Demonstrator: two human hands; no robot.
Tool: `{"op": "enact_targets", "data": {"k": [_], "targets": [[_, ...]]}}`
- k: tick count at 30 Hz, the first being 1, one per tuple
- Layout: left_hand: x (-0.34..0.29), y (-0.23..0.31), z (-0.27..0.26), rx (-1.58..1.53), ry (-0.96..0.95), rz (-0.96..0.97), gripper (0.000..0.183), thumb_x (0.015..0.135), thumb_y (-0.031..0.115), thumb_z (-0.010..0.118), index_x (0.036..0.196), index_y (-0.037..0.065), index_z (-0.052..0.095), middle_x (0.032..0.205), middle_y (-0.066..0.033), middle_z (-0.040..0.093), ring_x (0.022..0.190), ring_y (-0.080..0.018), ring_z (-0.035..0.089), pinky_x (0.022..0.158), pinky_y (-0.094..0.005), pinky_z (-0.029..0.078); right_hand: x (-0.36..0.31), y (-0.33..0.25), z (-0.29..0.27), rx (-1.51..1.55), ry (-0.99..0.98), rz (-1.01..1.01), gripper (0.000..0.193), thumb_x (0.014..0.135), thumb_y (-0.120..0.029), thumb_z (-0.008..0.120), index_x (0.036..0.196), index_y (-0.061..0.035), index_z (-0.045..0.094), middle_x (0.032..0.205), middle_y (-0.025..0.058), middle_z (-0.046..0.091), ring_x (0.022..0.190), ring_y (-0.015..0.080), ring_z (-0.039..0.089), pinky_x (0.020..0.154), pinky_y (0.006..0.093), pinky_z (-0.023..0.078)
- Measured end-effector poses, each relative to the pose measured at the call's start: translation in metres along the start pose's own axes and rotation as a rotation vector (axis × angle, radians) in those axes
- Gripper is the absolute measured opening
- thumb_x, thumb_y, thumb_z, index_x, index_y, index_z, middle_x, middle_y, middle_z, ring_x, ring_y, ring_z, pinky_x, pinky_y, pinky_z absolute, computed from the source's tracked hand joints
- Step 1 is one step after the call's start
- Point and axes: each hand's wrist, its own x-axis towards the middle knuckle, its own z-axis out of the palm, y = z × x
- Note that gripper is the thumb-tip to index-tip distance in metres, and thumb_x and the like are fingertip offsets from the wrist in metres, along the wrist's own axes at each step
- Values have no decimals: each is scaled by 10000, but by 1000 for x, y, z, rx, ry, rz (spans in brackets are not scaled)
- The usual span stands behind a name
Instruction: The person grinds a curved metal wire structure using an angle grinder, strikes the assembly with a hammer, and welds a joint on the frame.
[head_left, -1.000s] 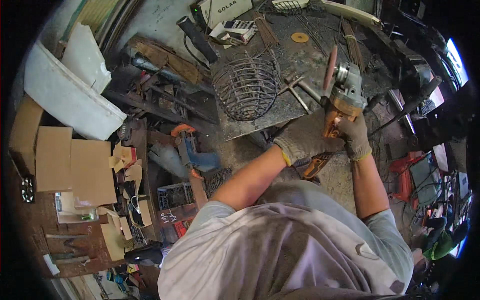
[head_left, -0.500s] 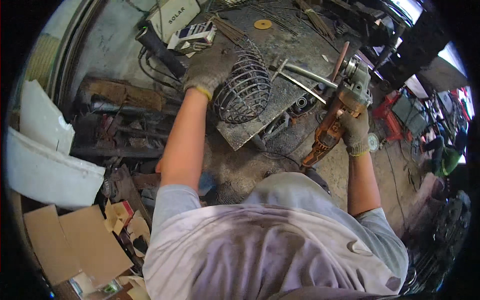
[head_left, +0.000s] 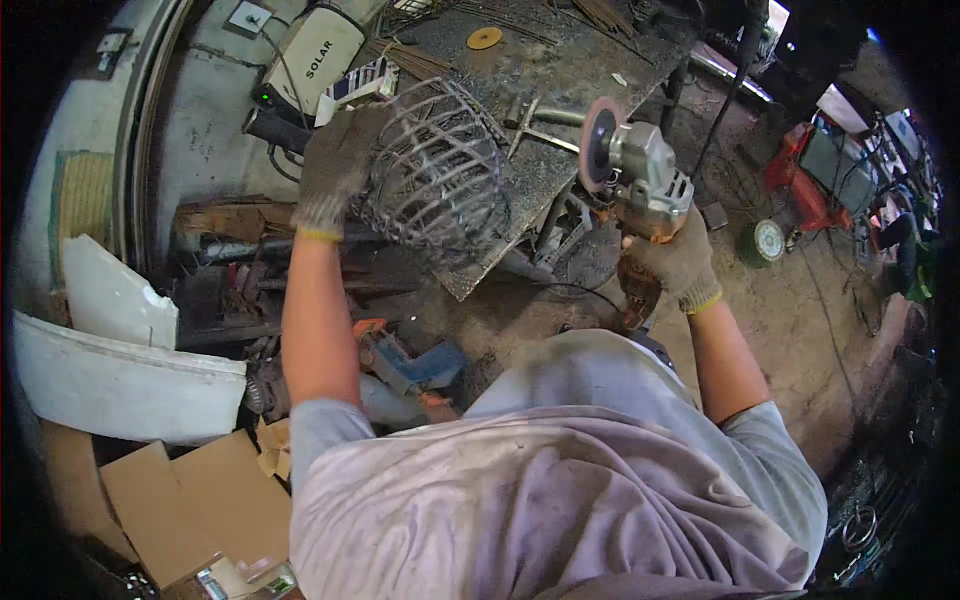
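A rounded cage of metal bars [head_left: 440, 180] stands at the near left part of the dark worktable [head_left: 560, 75]. My gloved left hand [head_left: 340, 165] grips the cage at its left side, the fingertips partly hidden. In my gloved right hand [head_left: 680, 262] is an angle grinder [head_left: 655, 180], held by its body to the right of the cage. Its disc [head_left: 600, 145] faces left, apart from the cage. Between the two, a metal T-shaped bar [head_left: 550, 120] lies on the tabletop.
A yellow disc [head_left: 484, 38] and thin rods [head_left: 600, 14] lie farther back on the table. A white box-shaped unit [head_left: 312, 58] stands at the back left. White curved panels [head_left: 130, 375] and cardboard [head_left: 200, 500] are at my left. A red-framed machine [head_left: 805, 175] stands right.
My left hand has shifted left, and the cage looks turned. The grinder has swung so its disc points left toward the cage. My view has shifted too.
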Motion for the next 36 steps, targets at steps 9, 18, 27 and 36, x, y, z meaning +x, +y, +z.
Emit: {"op": "enact_targets", "data": {"k": [9,18,27,36], "targets": [[-77,-57,47,472,414,312,296,985,282,555,1137,61,682,1028,-179,675,977,-354,647,853,-419,491,-19,35,8,-261,-296,10,796,625,-307,878,1309,-71,547,1240,161,638,1144,340,622,965,414,505],[-111,-69,45,248,260,-170,423,873,117,632,1291,57,603,1238,-189,637,1146,-369,607,1008,-481,460,-21,53,30,-241,-411,-211,738,633,-290,857,1290,-80,595,1226,189,609,1094,379,625,943,428,518],[-106,-50,51,158,328,-13,294,878,185,661,1134,41,643,1080,-159,652,1001,-319,595,884,-436,459,-11,32,34,-164,-321,-254,789,638,-259,859,1334,-70,540,1191,179,640,1059,360,660,904,412,544],[-101,-25,63,74,417,-10,278,925,279,643,1042,27,666,899,-113,656,802,-236,580,725,-390,456,-3,0,20,-350,-406,-122,798,646,-257,868,1325,-14,525,1137,176,680,1035,313,686,903,366,546]]}}
